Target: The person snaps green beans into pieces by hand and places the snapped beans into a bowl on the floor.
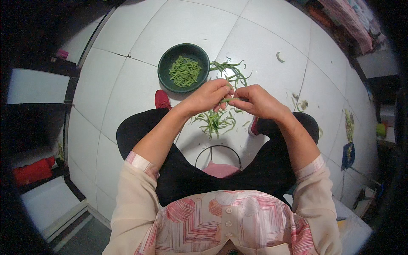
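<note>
Both hands meet above the floor between my knees. In my right hand [257, 101], thumb and forefinger pinch a green bean [230, 99] whose other end reaches the fingers of my left hand [211, 94]. Another bit of green shows at the left fingertips, partly hidden. Just beyond my left wrist stands a dark green bowl [164, 71] holding many short bean pieces [185, 71]. Whole green beans [237, 71] lie on the tiles right of the bowl, partly covered by my hands. A second pile of beans and trimmings [215, 122] lies beneath my hands.
White floor tiles [267, 41] surround me. My red shoe [162, 99] is close to the bowl. A curved pale scrap [280, 57] and other scraps [301, 103] lie to the right. Farther right is a blue thing [348, 156] with plant bits. Dark shelving [71, 89] lines the left.
</note>
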### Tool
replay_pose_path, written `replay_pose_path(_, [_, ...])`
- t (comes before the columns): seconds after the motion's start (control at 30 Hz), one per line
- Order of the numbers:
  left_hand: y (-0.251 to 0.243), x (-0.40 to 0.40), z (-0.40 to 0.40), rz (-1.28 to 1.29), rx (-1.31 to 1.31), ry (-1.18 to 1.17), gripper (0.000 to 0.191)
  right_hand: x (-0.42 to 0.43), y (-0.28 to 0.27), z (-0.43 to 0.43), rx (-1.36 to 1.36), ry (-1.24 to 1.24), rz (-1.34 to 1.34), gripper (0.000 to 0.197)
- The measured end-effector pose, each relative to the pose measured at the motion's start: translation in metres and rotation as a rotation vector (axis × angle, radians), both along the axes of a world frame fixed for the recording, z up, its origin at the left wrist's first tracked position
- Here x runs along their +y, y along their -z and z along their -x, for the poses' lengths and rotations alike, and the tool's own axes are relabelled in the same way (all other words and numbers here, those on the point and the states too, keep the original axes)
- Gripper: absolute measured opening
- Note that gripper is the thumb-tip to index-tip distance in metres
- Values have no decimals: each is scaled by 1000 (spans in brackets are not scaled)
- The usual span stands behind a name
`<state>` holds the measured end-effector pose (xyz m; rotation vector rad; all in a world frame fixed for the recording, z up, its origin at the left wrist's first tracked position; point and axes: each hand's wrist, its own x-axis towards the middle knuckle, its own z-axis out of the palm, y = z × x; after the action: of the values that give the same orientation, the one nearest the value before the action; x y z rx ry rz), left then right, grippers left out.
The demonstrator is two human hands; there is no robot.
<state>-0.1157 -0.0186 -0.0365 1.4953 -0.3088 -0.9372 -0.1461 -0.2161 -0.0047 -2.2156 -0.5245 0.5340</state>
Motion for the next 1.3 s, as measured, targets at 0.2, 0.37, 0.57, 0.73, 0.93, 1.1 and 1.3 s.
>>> replay_pose_path(0.2, [-1, 5, 5, -67, 28, -29, 23, -14, -4, -3, 227, 26, -66, 30])
replay_pose_path(0.37, [-12, 11, -2, -29, 88, -60, 20, -23, -9, -9, 340, 63, -145, 26])
replay_pose_path(0.57, [-19, 11, -7, -33, -9, 124, 16, -29, -19, -11, 271, 104, -149, 21])
replay_pose_path(0.73, [-4, 12, -1, -109, -86, 172, 18, -34, -2, -3, 64, 62, -86, 22])
replay_pose_path(0.93, [7, 10, 2, -291, -403, 232, 27, -33, 5, -4, -154, -63, 74, 22])
replay_pose_path(1.1, [12, -1, 11, -497, -626, 165, 26, -18, 11, 9, -347, -63, 291, 20])
replay_pose_path(1.3, [56, 7, 17, -770, -640, 91, 23, 3, 8, 17, -315, -98, 221, 22])
